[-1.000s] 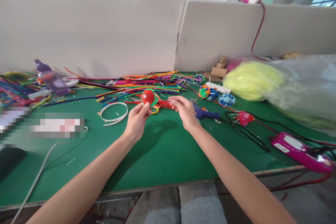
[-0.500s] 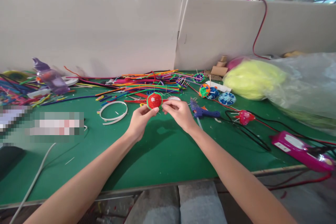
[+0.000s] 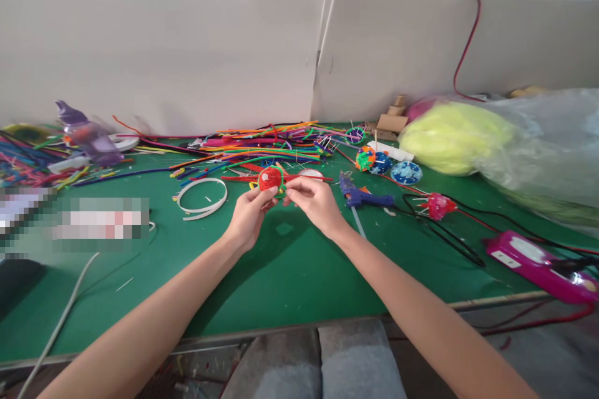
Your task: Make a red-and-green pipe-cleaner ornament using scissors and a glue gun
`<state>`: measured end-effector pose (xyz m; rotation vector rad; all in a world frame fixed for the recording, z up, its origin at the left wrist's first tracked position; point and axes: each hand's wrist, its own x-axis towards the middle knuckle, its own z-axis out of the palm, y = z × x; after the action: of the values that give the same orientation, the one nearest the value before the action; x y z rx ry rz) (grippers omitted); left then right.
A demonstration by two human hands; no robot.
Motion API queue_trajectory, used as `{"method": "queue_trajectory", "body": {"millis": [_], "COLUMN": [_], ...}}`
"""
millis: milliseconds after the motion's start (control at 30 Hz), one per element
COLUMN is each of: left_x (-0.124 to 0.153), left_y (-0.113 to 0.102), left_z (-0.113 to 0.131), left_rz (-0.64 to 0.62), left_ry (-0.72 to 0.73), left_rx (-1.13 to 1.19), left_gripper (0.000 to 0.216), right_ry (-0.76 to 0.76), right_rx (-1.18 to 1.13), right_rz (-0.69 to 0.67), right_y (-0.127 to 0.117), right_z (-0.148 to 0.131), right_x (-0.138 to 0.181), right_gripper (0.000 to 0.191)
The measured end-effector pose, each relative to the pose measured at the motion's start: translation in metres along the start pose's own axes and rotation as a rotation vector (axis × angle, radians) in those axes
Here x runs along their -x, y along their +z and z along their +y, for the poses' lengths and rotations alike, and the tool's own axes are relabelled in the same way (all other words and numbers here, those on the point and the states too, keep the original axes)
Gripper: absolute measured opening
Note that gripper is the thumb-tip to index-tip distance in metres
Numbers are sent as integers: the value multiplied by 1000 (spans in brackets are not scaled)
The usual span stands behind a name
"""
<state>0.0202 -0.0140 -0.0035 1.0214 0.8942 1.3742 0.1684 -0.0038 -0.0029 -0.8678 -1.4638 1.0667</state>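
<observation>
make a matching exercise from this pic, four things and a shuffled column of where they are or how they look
1. red piece
2. bottle
3. glue gun
4. white strip

A. curled into a loop
B. right of the right hand
C. held in the left hand
D. purple and see-through

Pairs: 1-C, 2-D, 3-B, 4-A

Person's L forearm (image 3: 140,318) & R forearm (image 3: 421,302) bare, both reaching fwd from body, converging approx. ctr. L hand (image 3: 246,218): grip closed, thumb on top, extended twd R. R hand (image 3: 316,202): back up, thumb & index bunched in a pinch, tips pointing L. From here, hands v. close, fingertips nearly meeting. R wrist (image 3: 344,230) approx. straight; L wrist (image 3: 234,246) slightly bent.
</observation>
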Motion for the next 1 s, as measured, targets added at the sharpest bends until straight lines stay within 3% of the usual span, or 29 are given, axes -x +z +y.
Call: {"method": "queue_trajectory", "body": {"millis": [533, 767, 1000], "left_x": [-1, -2, 0], "left_y": [0, -2, -2], "left_z": [0, -2, -3], "left_rz": [-79, -121, -120], "left_ry": [-64, -80, -105], "left_rx": [27, 41, 105], "left_gripper": [18, 24, 22], "right_ry": [-181, -376, -456], "right_rx": [164, 419, 436], "right_rz": [11, 44, 98], "right_y": [0, 1, 4], "right_z": [-2, -1, 2], "right_x": [4, 5, 5], "right_gripper": [4, 9, 9]}}
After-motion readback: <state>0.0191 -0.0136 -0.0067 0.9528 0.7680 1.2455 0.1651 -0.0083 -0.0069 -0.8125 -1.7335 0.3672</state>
